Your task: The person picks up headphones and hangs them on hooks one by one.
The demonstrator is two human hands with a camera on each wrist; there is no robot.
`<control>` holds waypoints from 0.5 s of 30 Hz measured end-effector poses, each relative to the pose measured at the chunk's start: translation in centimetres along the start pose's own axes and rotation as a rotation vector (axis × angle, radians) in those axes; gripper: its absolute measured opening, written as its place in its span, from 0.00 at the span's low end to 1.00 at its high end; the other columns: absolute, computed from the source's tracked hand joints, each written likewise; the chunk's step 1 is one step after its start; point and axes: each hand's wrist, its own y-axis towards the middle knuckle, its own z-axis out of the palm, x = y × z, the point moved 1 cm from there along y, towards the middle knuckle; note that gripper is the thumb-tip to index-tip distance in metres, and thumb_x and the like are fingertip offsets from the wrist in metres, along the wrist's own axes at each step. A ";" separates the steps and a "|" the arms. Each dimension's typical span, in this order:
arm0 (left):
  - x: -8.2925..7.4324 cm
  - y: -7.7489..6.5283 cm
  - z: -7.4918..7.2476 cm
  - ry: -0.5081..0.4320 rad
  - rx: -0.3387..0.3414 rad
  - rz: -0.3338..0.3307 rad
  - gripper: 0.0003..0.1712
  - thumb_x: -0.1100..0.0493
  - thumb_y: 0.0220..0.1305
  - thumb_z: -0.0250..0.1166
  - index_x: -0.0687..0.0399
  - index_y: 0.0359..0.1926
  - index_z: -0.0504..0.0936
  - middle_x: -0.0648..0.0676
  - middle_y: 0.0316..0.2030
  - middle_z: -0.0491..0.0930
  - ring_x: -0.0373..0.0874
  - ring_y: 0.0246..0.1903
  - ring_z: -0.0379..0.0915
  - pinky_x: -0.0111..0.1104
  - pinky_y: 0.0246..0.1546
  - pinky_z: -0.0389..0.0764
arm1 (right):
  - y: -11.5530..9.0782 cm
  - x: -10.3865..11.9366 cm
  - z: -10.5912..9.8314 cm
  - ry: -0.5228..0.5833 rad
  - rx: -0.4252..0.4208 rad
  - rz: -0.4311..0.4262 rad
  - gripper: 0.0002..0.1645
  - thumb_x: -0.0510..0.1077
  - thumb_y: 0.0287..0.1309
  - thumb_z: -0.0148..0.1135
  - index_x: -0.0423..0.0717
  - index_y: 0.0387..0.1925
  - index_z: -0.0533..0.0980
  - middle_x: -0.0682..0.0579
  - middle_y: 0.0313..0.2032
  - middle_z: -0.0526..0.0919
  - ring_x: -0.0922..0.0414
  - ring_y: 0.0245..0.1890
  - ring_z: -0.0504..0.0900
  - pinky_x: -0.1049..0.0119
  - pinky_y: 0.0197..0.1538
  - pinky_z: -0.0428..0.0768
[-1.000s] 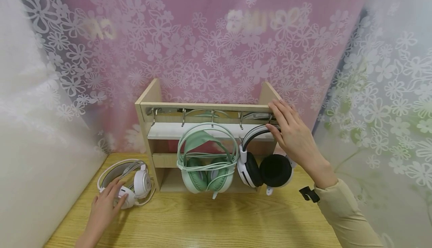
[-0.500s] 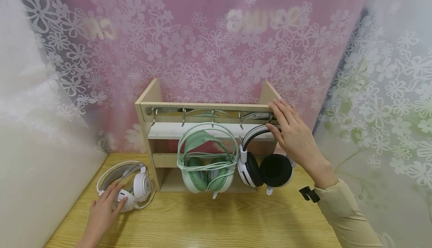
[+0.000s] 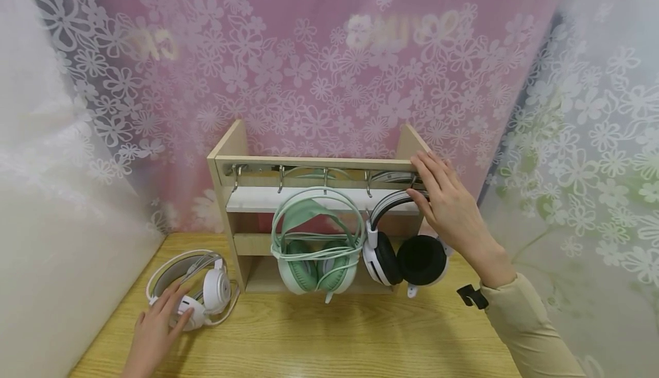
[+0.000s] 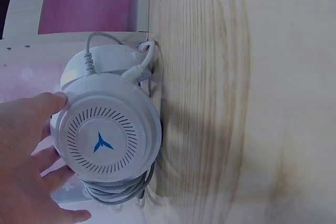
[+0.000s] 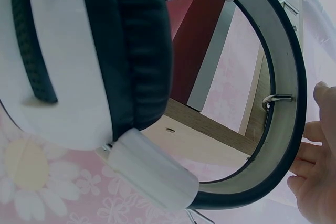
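At the table's left, my left hand (image 3: 157, 326) grips the near ear cup of a white headset (image 3: 216, 289), thumb on one side and fingers on the other. The left wrist view shows that round ear cup (image 4: 107, 93) with a blue logo and a bundled cable beneath. My right hand (image 3: 453, 218) rests over the top right corner of a wooden rack (image 3: 319, 162), fingers lying along it. Just below it hangs a white headset with black ear pads (image 3: 422, 261); its headband (image 5: 286, 72) loops over a metal hook (image 5: 278, 98) in the right wrist view.
A mint-green headset (image 3: 301, 269), wrapped in its cable, hangs from the rack's middle. Bare metal hooks (image 3: 280, 179) are at the rack's left. The wood-grain table (image 3: 309, 338) extends in front, and flowered curtains (image 3: 319, 69) enclose the back and sides.
My left hand and the white headset have shifted slightly towards me along the table. The right hand, the rack and the hanging headsets stay in place.
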 end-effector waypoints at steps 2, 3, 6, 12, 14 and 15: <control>0.0 -0.2 0.0 0.004 0.006 -0.007 0.27 0.58 0.61 0.73 0.57 0.61 0.78 0.67 0.64 0.73 0.79 0.52 0.73 0.81 0.45 0.62 | 0.0 0.0 0.0 -0.003 0.001 0.001 0.39 0.47 0.69 0.62 0.36 0.74 0.62 0.37 0.72 0.66 0.39 0.74 0.62 0.50 0.78 0.50; 0.0 -0.2 -0.1 0.006 0.012 -0.012 0.27 0.57 0.62 0.73 0.56 0.61 0.78 0.67 0.64 0.73 0.79 0.52 0.73 0.82 0.45 0.61 | 0.0 0.0 0.1 -0.006 0.001 0.002 0.38 0.49 0.71 0.60 0.36 0.74 0.62 0.37 0.72 0.66 0.39 0.74 0.62 0.50 0.78 0.51; -0.2 -0.4 -0.2 0.012 0.030 -0.027 0.26 0.56 0.63 0.72 0.56 0.61 0.78 0.67 0.64 0.73 0.75 0.56 0.72 0.82 0.46 0.61 | -0.1 -0.1 0.1 -0.012 -0.002 0.005 0.37 0.53 0.74 0.56 0.36 0.74 0.62 0.37 0.72 0.66 0.39 0.73 0.62 0.50 0.78 0.51; -0.5 -1.1 -0.5 0.027 0.056 -0.044 0.27 0.55 0.64 0.72 0.56 0.61 0.77 0.67 0.64 0.73 0.72 0.59 0.71 0.82 0.46 0.60 | 0.0 0.0 0.2 -0.009 -0.007 -0.002 0.37 0.55 0.76 0.52 0.35 0.74 0.63 0.36 0.71 0.67 0.39 0.73 0.63 0.49 0.78 0.51; -0.5 -1.3 -0.6 0.034 0.057 -0.042 0.27 0.55 0.63 0.72 0.55 0.61 0.78 0.67 0.64 0.73 0.71 0.59 0.71 0.82 0.46 0.60 | 0.0 0.0 0.2 -0.009 -0.010 -0.006 0.37 0.56 0.76 0.52 0.35 0.73 0.63 0.36 0.71 0.67 0.39 0.73 0.63 0.49 0.78 0.51; -0.5 -1.3 -0.7 0.038 0.058 -0.041 0.27 0.55 0.62 0.73 0.55 0.61 0.78 0.66 0.64 0.74 0.70 0.59 0.71 0.82 0.46 0.60 | 0.0 0.0 0.2 -0.009 -0.011 -0.008 0.37 0.56 0.76 0.52 0.35 0.73 0.63 0.36 0.71 0.67 0.39 0.73 0.63 0.49 0.78 0.51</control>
